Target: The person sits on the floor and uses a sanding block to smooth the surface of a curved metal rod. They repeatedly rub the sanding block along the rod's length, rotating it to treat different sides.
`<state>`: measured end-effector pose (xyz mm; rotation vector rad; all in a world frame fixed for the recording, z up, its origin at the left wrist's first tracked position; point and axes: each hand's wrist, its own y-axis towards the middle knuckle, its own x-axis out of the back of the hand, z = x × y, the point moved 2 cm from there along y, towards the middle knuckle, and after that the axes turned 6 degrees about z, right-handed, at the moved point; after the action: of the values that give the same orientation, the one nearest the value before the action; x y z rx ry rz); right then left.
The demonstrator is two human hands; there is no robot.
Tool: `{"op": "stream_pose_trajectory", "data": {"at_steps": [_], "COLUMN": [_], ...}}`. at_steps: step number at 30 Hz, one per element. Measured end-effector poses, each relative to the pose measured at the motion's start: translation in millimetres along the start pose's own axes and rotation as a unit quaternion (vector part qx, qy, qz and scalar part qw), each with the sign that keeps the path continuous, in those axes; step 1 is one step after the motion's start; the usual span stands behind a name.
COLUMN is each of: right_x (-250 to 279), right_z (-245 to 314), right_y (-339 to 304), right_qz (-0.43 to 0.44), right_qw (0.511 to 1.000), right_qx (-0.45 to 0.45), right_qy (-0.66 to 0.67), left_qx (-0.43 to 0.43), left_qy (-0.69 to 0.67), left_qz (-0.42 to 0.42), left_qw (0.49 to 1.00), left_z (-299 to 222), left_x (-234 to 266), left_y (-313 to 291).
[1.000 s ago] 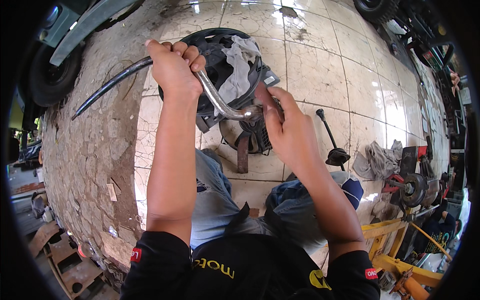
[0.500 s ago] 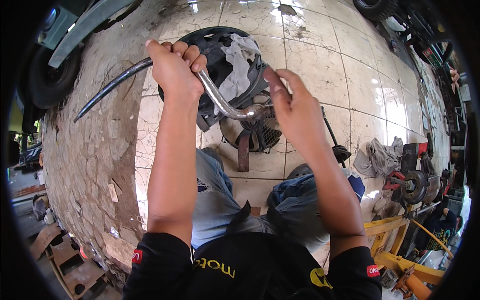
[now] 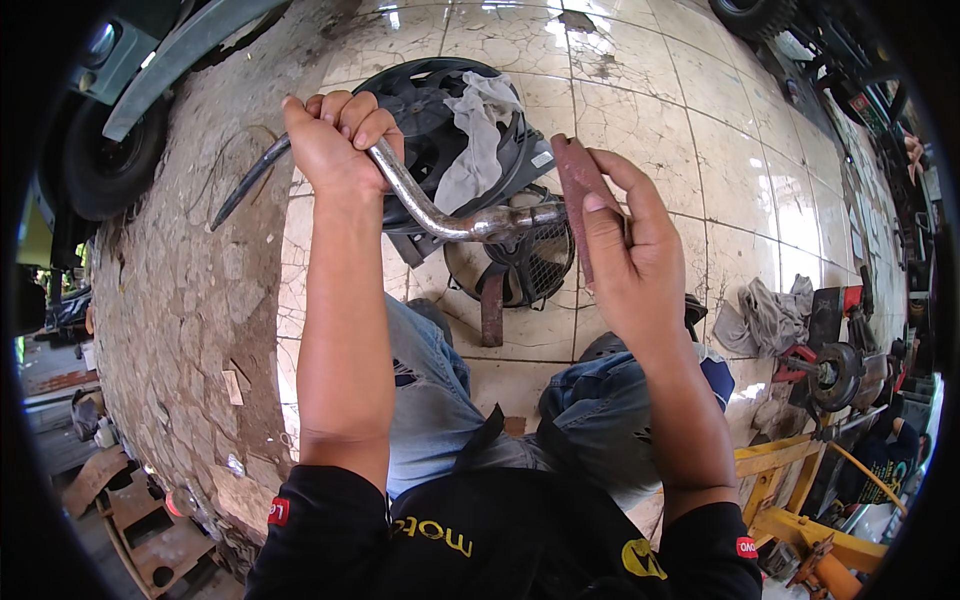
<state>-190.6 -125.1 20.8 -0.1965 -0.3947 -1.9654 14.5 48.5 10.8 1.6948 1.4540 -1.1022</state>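
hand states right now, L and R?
Left hand: closed around a bent metal bar.
Right hand: closed, pinching a reddish-brown strip between thumb and fingers.

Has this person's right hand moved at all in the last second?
Yes. Judged against the crumpled grey cloth on the tiled floor, the right hand has shifted to the right, closer to that cloth.

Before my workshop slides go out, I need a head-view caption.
Left hand grips a bent metal bar; right hand holds reddish-brown sandpaper, near a grey rag on a black fan shroud.
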Motion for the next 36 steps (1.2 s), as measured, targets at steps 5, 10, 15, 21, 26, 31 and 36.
{"op": "stream_pose_trajectory", "data": {"at_steps": [5, 10, 15, 21, 26, 31, 36], "right_x": [-9.3, -16.1, -20.0, -24.4, -25.7, -23.0, -22.9], "right_z": [-0.5, -8.6, -13.8, -15.0, -18.2, -14.3, -18.3], "right_y": [-1.9, 6.0, 4.2, 13.8, 6.3, 16.0, 12.3], "right_qz": [0.032, -0.001, -0.019, 0.003, 0.006, 0.015, 0.027], "right_qw": [0.997, 0.989, 0.977, 0.968, 0.968, 0.953, 0.954], "right_qx": [-0.038, 0.022, 0.032, 0.009, 0.027, -0.016, -0.005], "right_qy": [-0.059, -0.144, -0.212, -0.25, -0.251, -0.301, -0.3], "left_qx": [-0.022, -0.013, -0.053, -0.067, -0.057, -0.034, -0.037], "left_qy": [0.032, 0.09, 0.125, 0.129, 0.128, 0.113, 0.133], "left_qz": [-0.03, -0.098, -0.12, -0.108, -0.089, -0.105, -0.095], "left_qw": [0.999, 0.991, 0.983, 0.983, 0.986, 0.987, 0.986], "left_z": [-0.1, 10.7, 4.3, 7.6, 4.2, 15.5, 14.1], "left_x": [-5.4, -26.7, -9.2, -13.3, -11.9, -18.7, -21.8], "left_y": [-4.3, -26.3, -15.8, -21.6, -17.8, -25.2, -27.5]}}
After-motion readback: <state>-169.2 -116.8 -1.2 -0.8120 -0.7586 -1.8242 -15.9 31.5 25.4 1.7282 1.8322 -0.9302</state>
